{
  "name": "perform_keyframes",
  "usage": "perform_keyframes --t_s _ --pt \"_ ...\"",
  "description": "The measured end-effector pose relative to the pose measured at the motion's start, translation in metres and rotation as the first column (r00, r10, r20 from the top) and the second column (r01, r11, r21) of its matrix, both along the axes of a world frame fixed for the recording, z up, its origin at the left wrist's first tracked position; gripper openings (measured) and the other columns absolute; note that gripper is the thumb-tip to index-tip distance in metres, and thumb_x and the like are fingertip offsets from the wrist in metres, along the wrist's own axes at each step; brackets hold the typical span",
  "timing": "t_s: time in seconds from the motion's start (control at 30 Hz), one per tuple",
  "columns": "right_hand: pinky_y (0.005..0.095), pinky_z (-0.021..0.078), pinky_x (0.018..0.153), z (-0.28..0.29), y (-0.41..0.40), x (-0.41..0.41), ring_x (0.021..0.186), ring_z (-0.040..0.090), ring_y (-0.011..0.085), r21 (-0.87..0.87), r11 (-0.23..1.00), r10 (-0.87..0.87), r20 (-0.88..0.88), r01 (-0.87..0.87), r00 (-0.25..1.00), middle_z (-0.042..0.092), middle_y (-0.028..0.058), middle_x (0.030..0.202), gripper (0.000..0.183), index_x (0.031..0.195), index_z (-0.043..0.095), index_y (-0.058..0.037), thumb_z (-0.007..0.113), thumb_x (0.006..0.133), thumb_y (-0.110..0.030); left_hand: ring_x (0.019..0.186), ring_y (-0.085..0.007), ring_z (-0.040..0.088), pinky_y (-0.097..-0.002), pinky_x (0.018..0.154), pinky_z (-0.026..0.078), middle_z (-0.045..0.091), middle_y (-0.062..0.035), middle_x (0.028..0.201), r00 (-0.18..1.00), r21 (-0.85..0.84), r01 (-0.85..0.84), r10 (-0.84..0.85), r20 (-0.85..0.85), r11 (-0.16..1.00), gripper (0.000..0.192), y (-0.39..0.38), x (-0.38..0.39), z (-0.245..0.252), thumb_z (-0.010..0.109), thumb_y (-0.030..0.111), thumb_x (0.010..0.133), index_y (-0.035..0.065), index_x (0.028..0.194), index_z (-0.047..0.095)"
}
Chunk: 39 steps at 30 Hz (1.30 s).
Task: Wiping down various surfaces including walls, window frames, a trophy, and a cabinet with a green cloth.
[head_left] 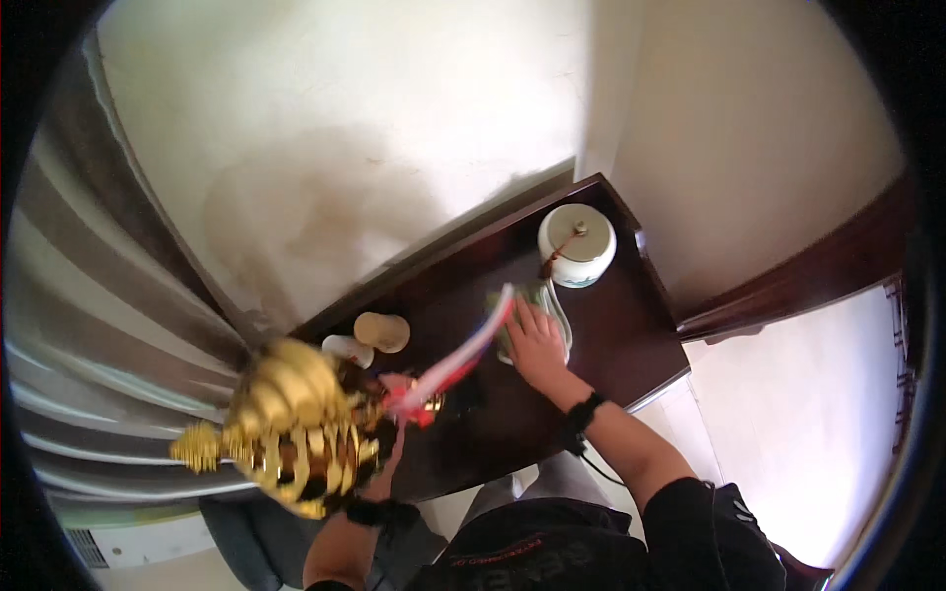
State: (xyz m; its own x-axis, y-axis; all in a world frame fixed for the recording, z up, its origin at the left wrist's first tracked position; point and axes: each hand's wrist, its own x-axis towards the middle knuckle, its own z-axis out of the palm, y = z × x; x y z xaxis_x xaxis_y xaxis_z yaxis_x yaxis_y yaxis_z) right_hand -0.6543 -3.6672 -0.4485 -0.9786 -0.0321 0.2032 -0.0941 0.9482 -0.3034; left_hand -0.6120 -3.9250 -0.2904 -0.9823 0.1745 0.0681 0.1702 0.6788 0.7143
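Note:
A large gold trophy, blurred, leans over the left part of a dark wooden cabinet top, with a red, white and blue ribbon stretching from it to the right. My left hand is at the trophy's lower right side, mostly hidden behind it, so its grip cannot be made out. My right hand lies with fingers spread on a greenish item, perhaps a cloth, by a white curved dish. The ribbon's far end passes at its fingertips.
A white lidded ceramic jar with a tassel stands at the back right corner. Two cups, one tan and one white, are near the back left edge. A striped curtain hangs at left; a dark chair stands below.

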Motion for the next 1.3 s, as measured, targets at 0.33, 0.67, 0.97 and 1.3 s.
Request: perform_keyframes --t_s 0.33,0.67,0.97,1.3 --pt "0.0487 0.0192 0.111 0.002 -0.114 -0.08 0.136 0.027 0.0338 0.054 0.99 -0.137 0.087 0.133 0.987 0.03 0.0185 0.149 0.061 0.14 0.039 -0.0082 0.05 0.09 -0.04 0.116 -0.0249 0.055 -0.0386 0.099 0.042 0.06 -0.0129 0.123 0.816 0.091 -0.544 0.5 0.291 0.834 0.041 -0.121 0.157 0.024 0.061 0.021 0.091 0.0026 0.127 0.053" --pt "0.0461 0.0289 0.106 -0.023 -0.267 -0.05 0.126 0.041 0.0305 0.02 0.962 0.269 -0.214 -0.271 0.939 0.045 0.0142 0.139 0.053 0.133 0.05 -0.01 0.054 0.086 -0.035 0.116 -0.0249 0.055 -0.0383 0.099 0.043 0.06 -0.0127 0.122 0.736 0.135 -0.651 0.579 0.351 0.747 0.041 -0.165 0.204 0.014 0.061 0.02 0.09 0.0026 0.126 0.053" --pt "0.0499 0.0336 0.101 -0.028 -0.123 -0.079 0.12 0.043 0.0341 0.023 0.98 0.197 -0.095 -0.195 0.976 0.046 0.0119 0.135 0.05 0.13 0.052 -0.0205 0.057 0.083 -0.037 0.116 -0.0248 0.055 -0.0381 0.099 0.043 0.06 -0.0126 0.122 0.729 0.163 -0.661 0.574 0.372 0.733 0.04 -0.191 0.225 0.011 0.061 0.02 0.09 0.0026 0.125 0.053" --pt "0.0529 0.0193 0.11 -0.002 -0.117 -0.064 0.139 0.024 0.0273 0.222 0.962 -0.205 0.209 0.157 0.956 0.025 0.0077 0.154 0.062 0.147 0.03 -0.0206 0.045 0.091 -0.043 0.116 -0.0248 0.056 -0.0378 0.099 0.043 0.06 -0.0125 0.122 0.761 0.196 -0.623 0.529 0.375 0.757 0.04 -0.207 0.236 0.006 0.062 0.02 0.089 0.0026 0.125 0.054"
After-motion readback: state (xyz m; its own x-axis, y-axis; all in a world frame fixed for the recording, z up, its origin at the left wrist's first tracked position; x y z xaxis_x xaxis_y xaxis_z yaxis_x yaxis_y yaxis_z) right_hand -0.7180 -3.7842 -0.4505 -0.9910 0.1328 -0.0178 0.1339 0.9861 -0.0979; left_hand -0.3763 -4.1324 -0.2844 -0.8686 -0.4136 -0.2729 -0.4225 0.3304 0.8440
